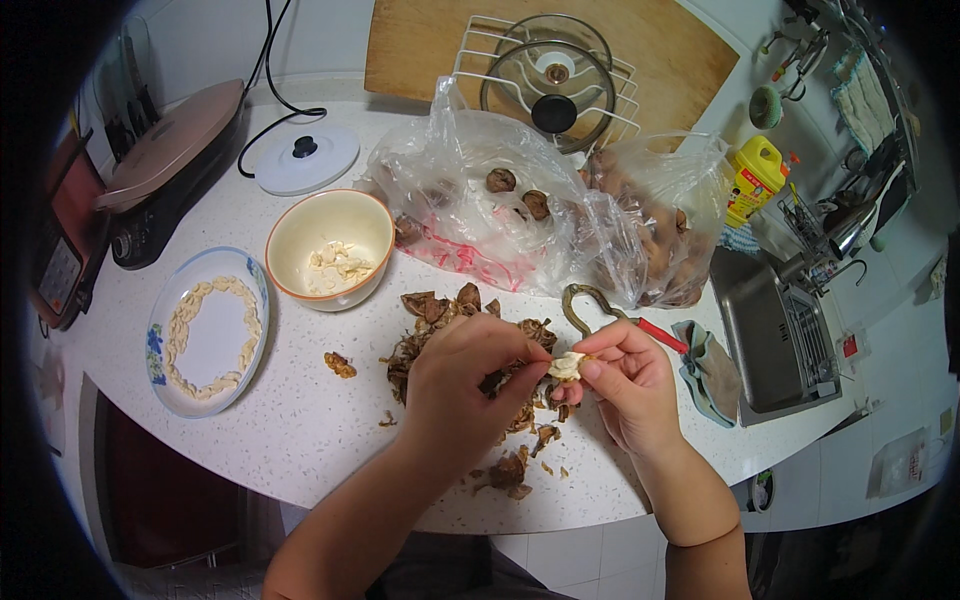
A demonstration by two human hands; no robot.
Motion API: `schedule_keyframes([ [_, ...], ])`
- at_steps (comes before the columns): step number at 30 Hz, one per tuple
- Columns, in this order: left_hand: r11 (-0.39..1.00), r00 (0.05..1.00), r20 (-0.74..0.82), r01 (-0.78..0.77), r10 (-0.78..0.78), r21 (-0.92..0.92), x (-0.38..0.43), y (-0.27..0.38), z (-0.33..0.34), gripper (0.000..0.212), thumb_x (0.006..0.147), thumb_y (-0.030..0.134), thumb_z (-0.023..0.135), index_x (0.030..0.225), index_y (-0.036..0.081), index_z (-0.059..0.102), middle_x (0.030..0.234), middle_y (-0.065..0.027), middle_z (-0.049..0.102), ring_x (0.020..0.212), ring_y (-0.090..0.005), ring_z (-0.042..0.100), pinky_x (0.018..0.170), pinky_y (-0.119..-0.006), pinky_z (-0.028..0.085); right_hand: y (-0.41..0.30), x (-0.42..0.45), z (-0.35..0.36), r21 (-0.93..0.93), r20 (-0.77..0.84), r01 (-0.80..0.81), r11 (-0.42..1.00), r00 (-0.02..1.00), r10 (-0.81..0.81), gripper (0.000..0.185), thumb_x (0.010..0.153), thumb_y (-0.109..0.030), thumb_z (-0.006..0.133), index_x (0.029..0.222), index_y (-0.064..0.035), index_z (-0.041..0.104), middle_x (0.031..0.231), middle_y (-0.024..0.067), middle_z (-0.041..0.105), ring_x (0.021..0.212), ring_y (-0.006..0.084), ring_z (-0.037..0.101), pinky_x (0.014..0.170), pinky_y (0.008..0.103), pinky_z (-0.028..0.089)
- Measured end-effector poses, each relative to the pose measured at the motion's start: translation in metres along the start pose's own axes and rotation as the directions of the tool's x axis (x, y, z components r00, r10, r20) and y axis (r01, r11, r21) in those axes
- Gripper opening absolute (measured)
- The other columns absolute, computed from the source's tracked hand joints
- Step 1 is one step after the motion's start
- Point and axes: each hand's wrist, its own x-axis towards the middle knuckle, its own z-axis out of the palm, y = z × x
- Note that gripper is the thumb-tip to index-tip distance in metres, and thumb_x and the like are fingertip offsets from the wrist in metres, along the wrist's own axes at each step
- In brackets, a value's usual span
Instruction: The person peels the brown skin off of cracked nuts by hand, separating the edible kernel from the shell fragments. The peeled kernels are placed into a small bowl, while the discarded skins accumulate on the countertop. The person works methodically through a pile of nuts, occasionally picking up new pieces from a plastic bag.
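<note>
Between the fingertips of both hands is a pale, partly peeled walnut kernel (566,366). My right hand (630,379) pinches it by thumb and forefinger. From the other side, the thumb and forefinger of my left hand (472,375) meet at its edge. Beneath my hands lies a heap of brown walnut shells and skins (431,311), partly hidden by the left hand. An unpeeled walnut piece (340,365) sits apart to the left. Pale kernel pieces (341,266) rest inside a cream bowl (273,259), and more pale kernels (180,319) form a ring on an oval plate (157,375).
Beyond the shells are clear plastic bags (465,217) with whole walnuts (501,180). A red-handled nutcracker (660,335) and a folded cloth (709,375) lie right, before the sink (757,345). An electric griddle (180,150) and a white lid (315,161) stand back left.
</note>
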Motion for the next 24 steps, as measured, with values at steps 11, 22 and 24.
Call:
schedule_keyframes([
  [11,0.994,0.991,-0.084,-0.106,0.109,0.039,0.0000,-0.0019,0.0061,0.014,0.059,-0.001,0.061,0.065,0.007,0.051,0.064,-0.0031,0.050,0.057,-0.0204,0.049,0.053,-0.030,0.038,0.0006,-0.0014,-0.0005,-0.001,-0.008,-0.044,0.999,0.999,0.044,0.011,0.078,0.003,0.050,0.090,0.0034,0.048,0.079,0.0122,0.057,0.065,0.0137,0.056,0.063,0.0251,0.046],
  [22,0.983,0.994,0.038,0.111,-0.107,-0.146,-0.0009,-0.0016,-0.0006,0.007,0.067,0.001,0.060,0.069,0.003,0.053,0.065,-0.0065,0.050,0.058,-0.0169,0.051,0.053,-0.026,0.040,-0.0005,-0.0021,-0.0012,0.018,0.036,0.062,0.998,0.997,-0.062,0.014,0.079,0.004,0.048,0.092,0.0038,0.047,0.082,0.0132,0.056,0.069,0.0144,0.055,0.066,0.0259,0.046],
  [24,0.984,0.992,0.051,0.118,-0.112,-0.136,-0.0010,-0.0012,-0.0018,0.006,0.068,0.002,0.060,0.070,0.003,0.053,0.066,-0.0065,0.051,0.058,-0.0169,0.051,0.054,-0.025,0.041,-0.0004,-0.0025,-0.0020,0.015,0.037,0.065,0.998,0.997,-0.065,0.013,0.079,0.003,0.049,0.092,0.0037,0.047,0.082,0.0132,0.056,0.069,0.0144,0.055,0.067,0.0260,0.046],
])
